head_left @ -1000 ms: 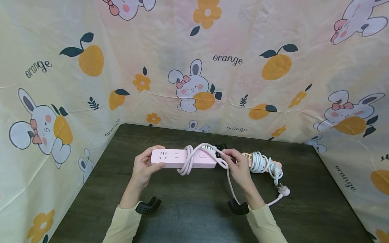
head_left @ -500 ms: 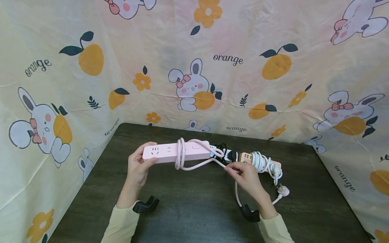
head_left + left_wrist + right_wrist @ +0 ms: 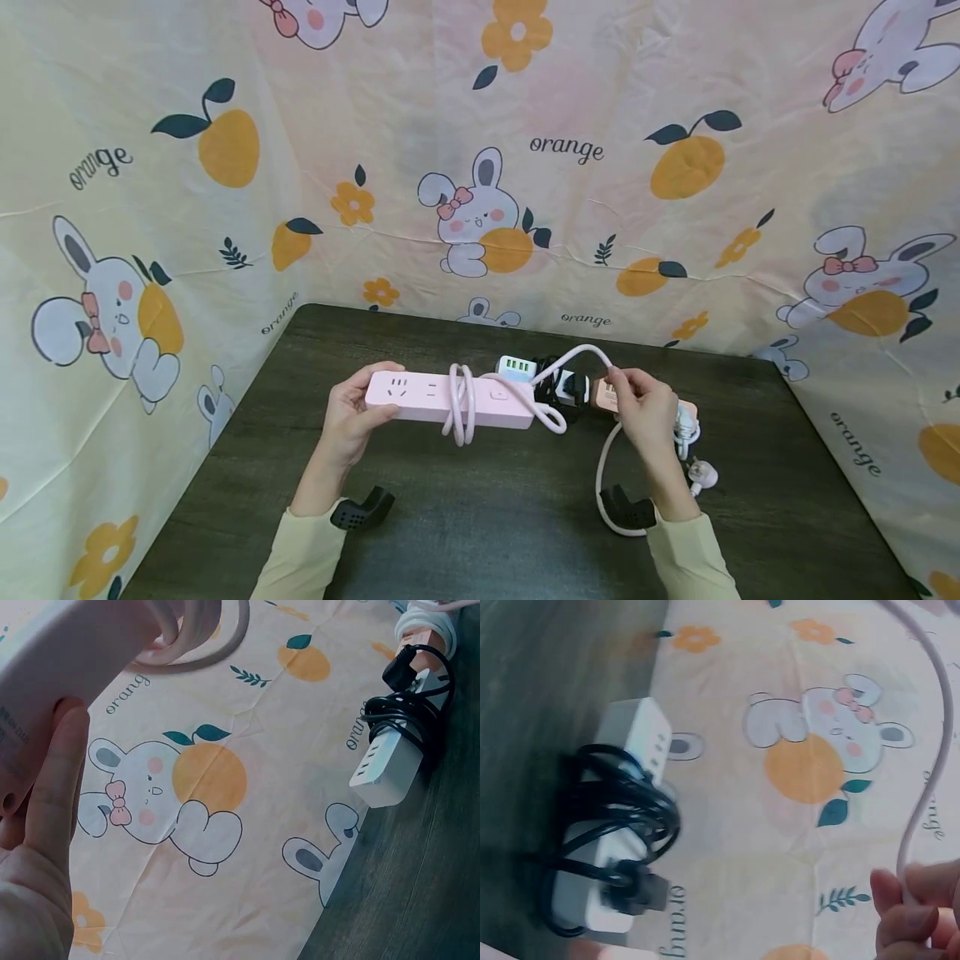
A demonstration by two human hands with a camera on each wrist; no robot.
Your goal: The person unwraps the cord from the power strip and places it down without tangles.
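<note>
A pink power strip (image 3: pixel 420 398) is held off the table by my left hand (image 3: pixel 351 421), thumb in front and fingers behind its left end. Several turns of its pink cord (image 3: pixel 462 404) wrap round the middle, and a loop hangs at the right end. My right hand (image 3: pixel 647 417) pinches the cord between thumb and fingers, off to the right; in the right wrist view the cord (image 3: pixel 941 735) arches up from those fingertips (image 3: pixel 922 881). The free part curves down past the right wrist to a white plug (image 3: pixel 702 475).
Behind lies a white power strip (image 3: pixel 516 368) wound with black cord (image 3: pixel 405 724). An orange power strip (image 3: pixel 604 395) with white cord sits partly hidden behind my right hand. The dark table (image 3: pixel 480 533) ends at a printed cloth backdrop (image 3: pixel 360 275).
My right hand first moved right and down, then up, pulling the cord into a raised arc. Fewer turns wrap the strip. The left hand dipped left with the strip and came back.
</note>
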